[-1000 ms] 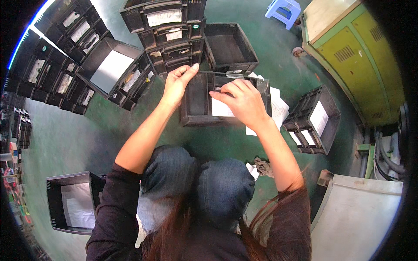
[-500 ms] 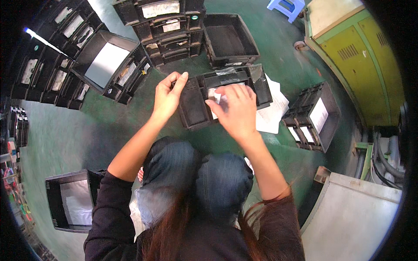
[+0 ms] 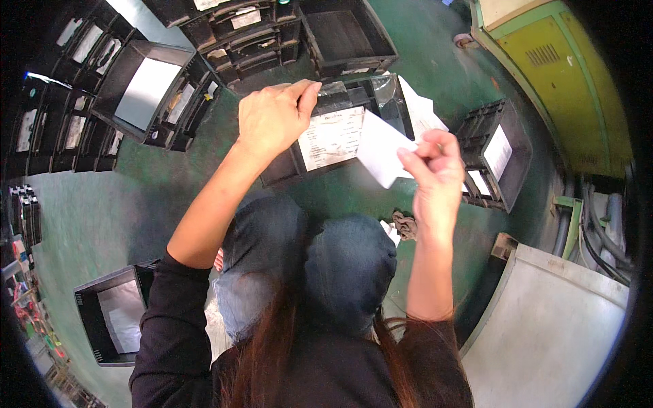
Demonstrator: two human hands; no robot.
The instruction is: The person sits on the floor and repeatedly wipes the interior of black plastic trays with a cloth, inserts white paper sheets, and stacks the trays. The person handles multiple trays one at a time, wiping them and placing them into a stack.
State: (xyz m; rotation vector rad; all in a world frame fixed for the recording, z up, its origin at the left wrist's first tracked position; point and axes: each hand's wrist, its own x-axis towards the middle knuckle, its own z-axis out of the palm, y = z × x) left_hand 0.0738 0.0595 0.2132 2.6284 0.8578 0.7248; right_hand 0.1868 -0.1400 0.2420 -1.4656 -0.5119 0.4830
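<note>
My right hand (image 3: 437, 170) pinches a blank white sheet of paper (image 3: 384, 151) between thumb and fingertips. The sheet slants away from a black plastic crate (image 3: 284, 170) lying in front of my knees. A printed paper (image 3: 330, 139) with rows of text meets the white sheet's left edge; whether the two are joined I cannot tell. My left hand (image 3: 273, 119) is closed near the crate's upper left part, thumb pressed to the fingers, just above the printed paper. What it grips is hidden. Clear tape (image 3: 386, 90) shows on the crate's far right corner.
Loose white papers (image 3: 422, 109) lie beyond the crate. Stacked black crates (image 3: 255, 41) stand ahead and at the left; another crate (image 3: 518, 166) sits at the right, beside a green-yellow cabinet (image 3: 551, 75). A crumpled brown cloth (image 3: 405, 224) lies by my right knee. A grey metal box (image 3: 544, 319) stands lower right.
My right hand has moved right and toward me from inside the crate, drawing out the white sheet. The printed paper now shows over the crate. My left hand has turned over, back upward, and shifted right.
</note>
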